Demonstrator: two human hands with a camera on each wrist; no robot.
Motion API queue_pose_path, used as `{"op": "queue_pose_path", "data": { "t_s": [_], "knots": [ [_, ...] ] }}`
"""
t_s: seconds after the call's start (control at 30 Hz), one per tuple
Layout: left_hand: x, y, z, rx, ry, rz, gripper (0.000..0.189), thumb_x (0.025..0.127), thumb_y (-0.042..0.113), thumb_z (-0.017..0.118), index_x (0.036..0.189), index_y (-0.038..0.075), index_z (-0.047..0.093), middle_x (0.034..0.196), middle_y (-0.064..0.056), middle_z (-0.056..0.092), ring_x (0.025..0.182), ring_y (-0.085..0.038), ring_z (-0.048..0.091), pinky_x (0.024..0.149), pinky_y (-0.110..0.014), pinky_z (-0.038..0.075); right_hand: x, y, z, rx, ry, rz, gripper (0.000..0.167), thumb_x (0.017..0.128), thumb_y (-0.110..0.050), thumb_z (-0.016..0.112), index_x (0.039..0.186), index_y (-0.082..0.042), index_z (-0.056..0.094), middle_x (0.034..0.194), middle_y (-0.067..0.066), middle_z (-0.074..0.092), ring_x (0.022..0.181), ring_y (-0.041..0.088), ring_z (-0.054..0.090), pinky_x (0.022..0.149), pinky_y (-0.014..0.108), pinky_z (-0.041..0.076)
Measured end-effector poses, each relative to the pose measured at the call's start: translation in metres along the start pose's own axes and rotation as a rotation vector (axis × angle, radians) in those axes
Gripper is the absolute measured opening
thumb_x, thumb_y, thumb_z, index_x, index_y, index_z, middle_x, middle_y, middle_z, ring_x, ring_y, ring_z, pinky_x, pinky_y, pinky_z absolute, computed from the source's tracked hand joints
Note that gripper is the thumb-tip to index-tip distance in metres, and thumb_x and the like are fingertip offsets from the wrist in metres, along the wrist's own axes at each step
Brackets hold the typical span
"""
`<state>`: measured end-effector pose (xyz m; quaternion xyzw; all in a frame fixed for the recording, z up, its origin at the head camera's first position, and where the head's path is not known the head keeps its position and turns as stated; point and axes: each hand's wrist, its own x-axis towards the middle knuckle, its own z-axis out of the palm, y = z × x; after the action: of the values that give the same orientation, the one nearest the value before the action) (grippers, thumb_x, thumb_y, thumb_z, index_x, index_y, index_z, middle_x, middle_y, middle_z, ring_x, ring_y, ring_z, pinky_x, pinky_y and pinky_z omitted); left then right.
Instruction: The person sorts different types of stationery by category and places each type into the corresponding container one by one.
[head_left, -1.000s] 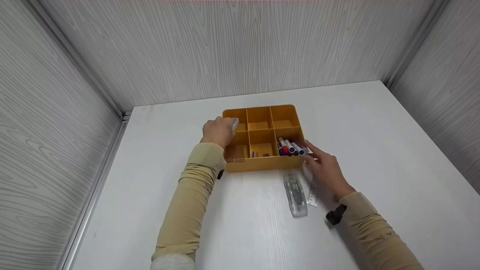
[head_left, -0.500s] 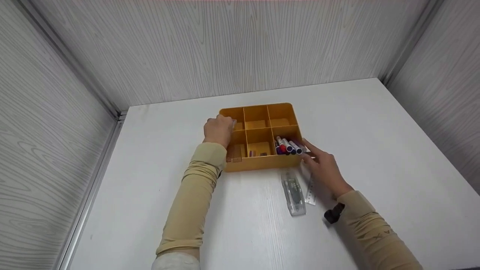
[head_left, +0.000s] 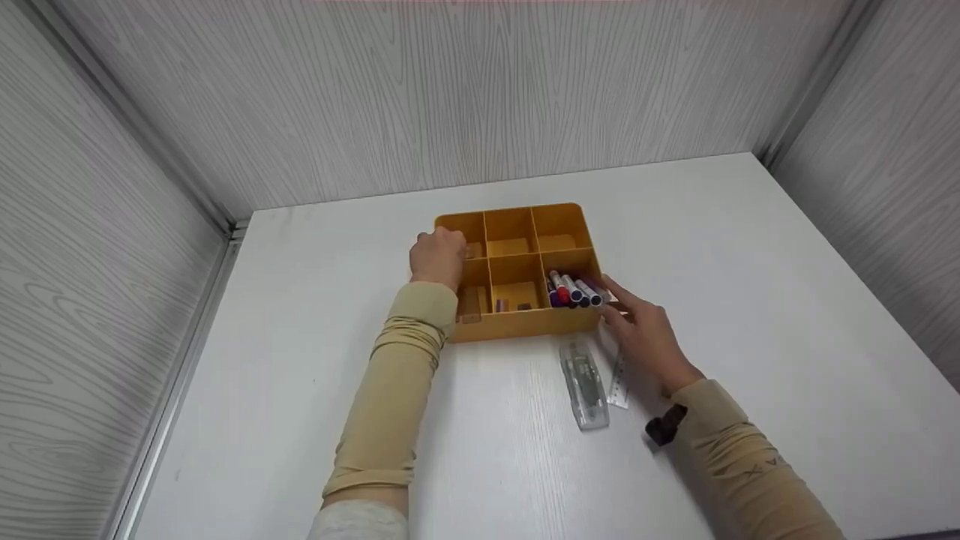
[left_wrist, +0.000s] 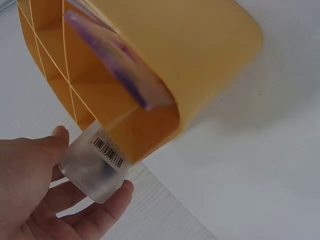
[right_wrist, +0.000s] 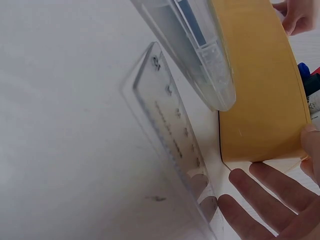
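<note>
In the head view my left hand is over the back-left compartment of the orange divided organizer. The left wrist view shows its thumb and fingers holding a small translucent plastic container with a barcode label, at the organizer's rim. A purple-patterned piece leans in a nearby compartment. At the organizer's front-right corner, my right hand touches the wall with fairly straight fingers. Several markers lie in the compartment beside it. Below that hand, a clear ruler lies on the table.
A long clear plastic case with something dark inside lies in front of the organizer. Small pieces are in the front-middle compartment, and a clear flat piece in the front-left one. Panel walls enclose the white table.
My left hand stays at the back-left compartment, and the translucent container has gone lower, out of the head view. The right hand keeps its place at the corner. The head view has shifted slightly.
</note>
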<state>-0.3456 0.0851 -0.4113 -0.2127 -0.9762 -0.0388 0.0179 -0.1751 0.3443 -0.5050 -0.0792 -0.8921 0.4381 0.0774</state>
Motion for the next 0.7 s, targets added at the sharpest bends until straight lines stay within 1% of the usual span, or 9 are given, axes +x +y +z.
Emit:
{"op": "queue_pose_path", "data": {
  "t_s": [0.1,0.27,0.4,0.5,0.6,0.7],
  "knots": [
    [0.000,0.001,0.002,-0.006,-0.024,0.003,0.019,0.098,0.005,0.059,0.105,0.004,0.076,0.107,-0.016,0.073,0.099,-0.037,0.066,0.082,-0.046,0.059,0.000,0.000,0.000,-0.002,-0.013,0.006,0.055,0.102,-0.035,0.055,0.152,-0.038,0.033,0.137,0.013,0.061,0.112,0.029,0.068,0.092,0.044,0.055],
    [0.001,0.002,0.005,-0.024,-0.048,0.000,0.020,0.098,0.005,0.058,0.107,0.005,0.076,0.108,-0.016,0.072,0.101,-0.036,0.065,0.083,-0.047,0.058,0.000,0.000,0.000,0.008,-0.015,0.019,0.055,0.102,-0.036,0.055,0.152,-0.040,0.033,0.134,0.014,0.063,0.112,0.028,0.068,0.091,0.044,0.055],
    [0.003,-0.001,0.009,-0.052,-0.043,-0.022,0.019,0.098,0.010,0.060,0.108,0.009,0.077,0.108,-0.013,0.073,0.101,-0.035,0.065,0.084,-0.046,0.058,0.000,0.000,0.000,0.005,-0.020,0.027,0.055,0.102,-0.035,0.055,0.152,-0.041,0.032,0.133,0.014,0.063,0.112,0.028,0.068,0.090,0.043,0.055],
    [0.003,-0.003,0.012,-0.079,-0.031,-0.036,0.021,0.097,0.013,0.061,0.111,0.013,0.077,0.112,-0.010,0.073,0.105,-0.034,0.064,0.087,-0.044,0.057,0.000,0.000,0.000,0.004,-0.020,0.027,0.055,0.102,-0.033,0.055,0.152,-0.042,0.032,0.132,0.015,0.064,0.111,0.028,0.068,0.089,0.043,0.055],
    [0.003,-0.006,0.014,-0.065,-0.017,-0.023,0.024,0.097,0.012,0.060,0.116,0.015,0.075,0.117,-0.010,0.072,0.109,-0.035,0.062,0.089,-0.043,0.057,0.000,0.001,0.000,-0.015,0.001,-0.008,0.055,0.102,-0.029,0.056,0.152,-0.037,0.035,0.129,0.016,0.066,0.108,0.029,0.070,0.091,0.045,0.055],
    [0.003,-0.008,0.017,-0.021,-0.014,0.018,0.026,0.098,0.009,0.058,0.119,0.013,0.073,0.117,-0.013,0.072,0.110,-0.037,0.062,0.088,-0.042,0.058,0.001,0.003,0.001,-0.043,0.023,-0.040,0.055,0.102,-0.025,0.057,0.152,-0.032,0.037,0.125,0.017,0.068,0.105,0.030,0.071,0.092,0.047,0.055]
  ]
}}
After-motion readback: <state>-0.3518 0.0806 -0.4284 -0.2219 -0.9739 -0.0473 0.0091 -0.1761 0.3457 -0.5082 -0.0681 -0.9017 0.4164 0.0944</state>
